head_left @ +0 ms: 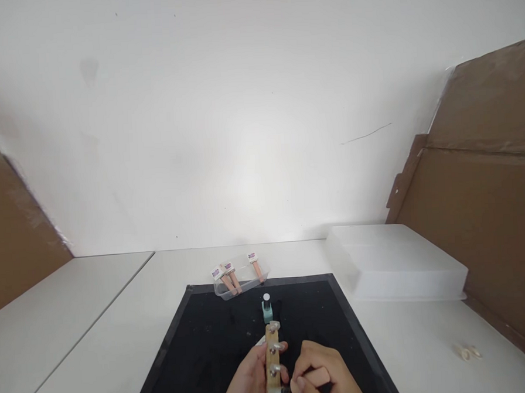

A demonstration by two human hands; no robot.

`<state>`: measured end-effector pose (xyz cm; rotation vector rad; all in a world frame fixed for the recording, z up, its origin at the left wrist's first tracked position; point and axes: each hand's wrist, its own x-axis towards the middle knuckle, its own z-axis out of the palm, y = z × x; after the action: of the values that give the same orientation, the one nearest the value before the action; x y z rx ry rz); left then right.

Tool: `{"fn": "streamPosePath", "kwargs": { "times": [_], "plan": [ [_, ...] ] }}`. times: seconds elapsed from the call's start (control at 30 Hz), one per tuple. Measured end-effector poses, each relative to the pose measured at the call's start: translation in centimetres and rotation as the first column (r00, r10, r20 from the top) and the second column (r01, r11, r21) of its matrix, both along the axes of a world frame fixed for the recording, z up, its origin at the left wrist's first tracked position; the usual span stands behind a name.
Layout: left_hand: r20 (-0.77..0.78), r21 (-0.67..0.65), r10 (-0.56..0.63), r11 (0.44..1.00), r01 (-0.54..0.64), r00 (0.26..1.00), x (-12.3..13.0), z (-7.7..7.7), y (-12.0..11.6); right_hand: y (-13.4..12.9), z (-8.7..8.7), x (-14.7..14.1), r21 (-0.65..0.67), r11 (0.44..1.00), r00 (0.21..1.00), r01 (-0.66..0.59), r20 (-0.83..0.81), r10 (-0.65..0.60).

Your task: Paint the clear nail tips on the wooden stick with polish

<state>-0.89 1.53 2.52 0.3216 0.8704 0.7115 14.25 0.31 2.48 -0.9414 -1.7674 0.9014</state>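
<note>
Near the front edge, my left hand (251,378) grips a narrow wooden strip (272,360), its fingers wrapped round both sides. Several clear nail tips (276,346) stick out along that strip, and the nearest one (285,390) looks dark at its end. In my closed right hand (326,366) is a peach-coloured tool (318,377), its rounded end close to the dark nail tip. Whether they touch, I cannot tell. Just beyond the strip stands a mint-green nail polish bottle (267,311) with a dark cap, white on top.
Behind the bottle, a clear tray (245,287) holds several peach sticks with white labelled ends (230,274). A black mat (208,340) covers the middle of the white table. At right are a translucent white bin (402,265), small cream rings (468,352) and a cardboard side wall (488,220).
</note>
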Motion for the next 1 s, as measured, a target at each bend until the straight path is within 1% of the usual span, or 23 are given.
{"fn": "streamPosePath", "kwargs": {
  "times": [0.1, 0.2, 0.4, 0.53, 0.67, 0.73, 0.87, 1.0],
  "plan": [
    [0.007, -0.013, -0.035, 0.999, 0.035, 0.999, -0.1, -0.1, 0.2, 0.0, -0.2, -0.1, -0.033, 0.999, 0.999, 0.039, 0.021, -0.038],
    [0.001, -0.006, -0.035, 0.999, 0.035, 0.999, -0.1, 0.0, 0.1, 0.0, -0.3, 0.0, -0.067, 0.996, 0.999, 0.053, 0.011, -0.052],
    [-0.017, -0.004, 0.002, 1.000, -0.002, 1.000, 0.1, 0.4, 0.0, 0.0, 0.1, 0.4, 0.035, 0.998, 0.999, 0.048, -0.024, -0.047],
    [-0.026, -0.010, -0.001, 1.000, 0.000, 1.000, 0.0, 0.1, -0.1, -0.2, 0.8, 0.4, 0.039, 0.999, 0.999, 0.014, -0.051, -0.012],
    [-0.015, 0.036, 0.017, 0.999, -0.017, 1.000, -0.1, -0.4, -0.2, -0.1, 1.1, 0.0, 0.069, 0.993, 0.994, -0.092, -0.060, 0.096],
    [-0.003, 0.043, 0.010, 0.999, -0.010, 1.000, -0.1, -0.4, -0.2, 0.0, 0.9, -0.1, 0.078, 0.990, 0.991, -0.119, -0.051, 0.123],
    [-0.004, 0.015, 0.026, 1.000, -0.026, 1.000, 0.0, -0.3, -0.1, -0.1, 0.4, -0.2, 0.047, 0.989, 0.990, -0.137, -0.011, 0.138],
    [0.025, 0.030, 0.032, 0.999, -0.033, 0.999, 0.0, -0.3, -0.1, 0.0, 0.6, -0.3, 0.055, 0.993, 0.995, -0.103, 0.004, 0.103]
  ]
}}
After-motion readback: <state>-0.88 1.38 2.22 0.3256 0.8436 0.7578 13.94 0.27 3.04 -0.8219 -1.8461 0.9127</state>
